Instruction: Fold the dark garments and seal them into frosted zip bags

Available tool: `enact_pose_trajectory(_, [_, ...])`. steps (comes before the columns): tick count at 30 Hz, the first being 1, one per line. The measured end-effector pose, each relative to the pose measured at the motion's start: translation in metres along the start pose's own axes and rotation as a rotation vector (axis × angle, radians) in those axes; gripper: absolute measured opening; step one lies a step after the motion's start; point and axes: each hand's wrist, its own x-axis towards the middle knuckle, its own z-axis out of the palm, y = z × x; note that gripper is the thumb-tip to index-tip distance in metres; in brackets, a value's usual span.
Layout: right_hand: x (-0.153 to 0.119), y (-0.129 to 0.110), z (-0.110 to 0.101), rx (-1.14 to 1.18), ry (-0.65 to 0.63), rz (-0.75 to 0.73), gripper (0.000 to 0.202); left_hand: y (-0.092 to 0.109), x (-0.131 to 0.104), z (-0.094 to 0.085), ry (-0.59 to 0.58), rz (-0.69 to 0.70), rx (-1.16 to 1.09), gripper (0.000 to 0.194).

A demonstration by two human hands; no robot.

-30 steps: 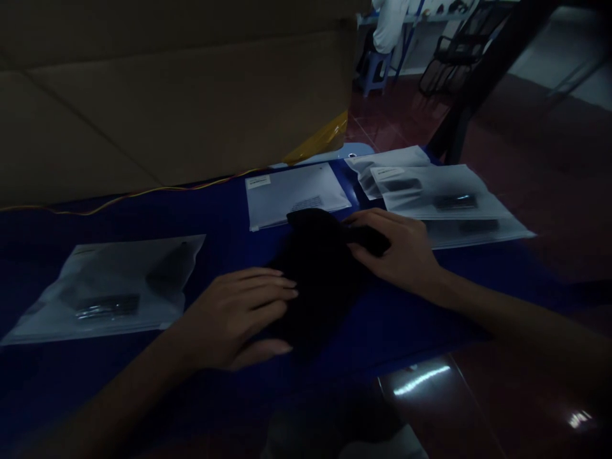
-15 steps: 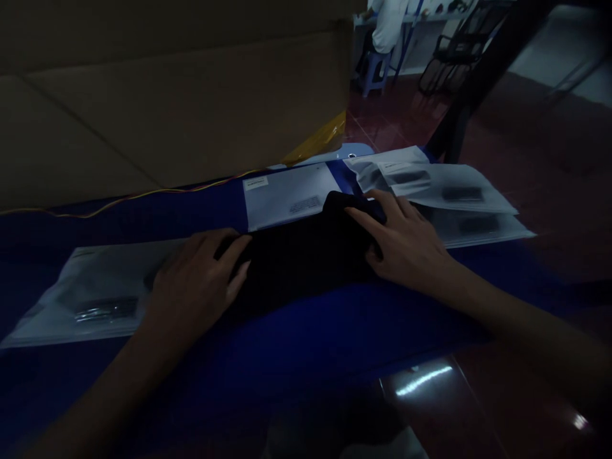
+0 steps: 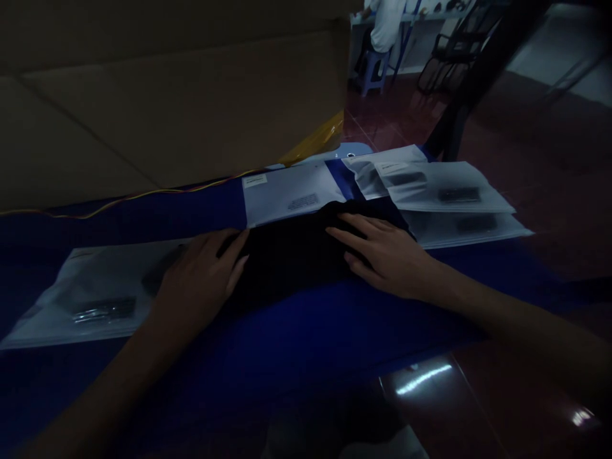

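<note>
A piece of black cloth (image 3: 287, 255) lies across the blue-covered table (image 3: 306, 344), too dark to show its exact kind. My left hand (image 3: 205, 268) rests on its left end, fingers stretched out over it. On the right end, my right hand (image 3: 382, 252) lies flat with its fingers spread. Left of my left hand is a translucent plastic bag (image 3: 105, 293) with dark contents, partly covered by that hand. Behind the cloth lies a white labelled packet (image 3: 291, 191). More translucent bags (image 3: 449, 188) overlap one another beyond my right hand.
A large cardboard box (image 3: 172, 115) with yellow tape stands along the table's far side. A thin yellow-and-red wire (image 3: 109, 201) runs before it. Farther back, a person (image 3: 386, 25) sits on a blue stool (image 3: 373, 70) near a dark chair (image 3: 452, 48). A dark post (image 3: 471, 95) rises at right.
My right hand has come down and slightly left, from a raised fold of the black cloth to lying flat on it. That fold is now lower. My left hand has barely moved.
</note>
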Motion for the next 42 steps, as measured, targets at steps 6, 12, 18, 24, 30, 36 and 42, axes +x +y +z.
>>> enact_pose_trajectory(6, [0.004,0.0,-0.003,-0.016,0.026,0.187,0.045,-0.003,0.0,-0.001,0.007,0.006,0.011,0.048])
enact_pose_trajectory(12, [0.005,0.001,-0.001,-0.079,0.078,0.255,0.043,-0.001,0.0,-0.001,0.025,-0.001,0.031,0.046])
enact_pose_trajectory(18, [0.009,0.009,0.005,0.064,0.136,0.236,0.073,0.001,0.002,-0.006,0.084,0.015,-0.009,0.036])
enact_pose_trajectory(24, [0.012,0.017,0.004,0.221,0.098,0.212,0.037,0.006,0.006,-0.013,0.2,-0.084,-0.278,0.015])
enact_pose_trajectory(30, [0.01,0.018,-0.002,0.543,0.18,0.177,0.018,0.009,0.004,-0.018,0.176,-0.258,-0.594,0.019])
enact_pose_trajectory(36, [0.009,0.018,-0.005,0.876,0.332,-0.036,0.051,-0.004,0.004,-0.024,0.142,-0.038,-1.05,0.015])
enact_pose_trajectory(42, [0.008,0.019,-0.018,0.922,0.161,-0.403,0.045,-0.007,0.004,-0.045,-0.322,0.391,-1.379,0.012])
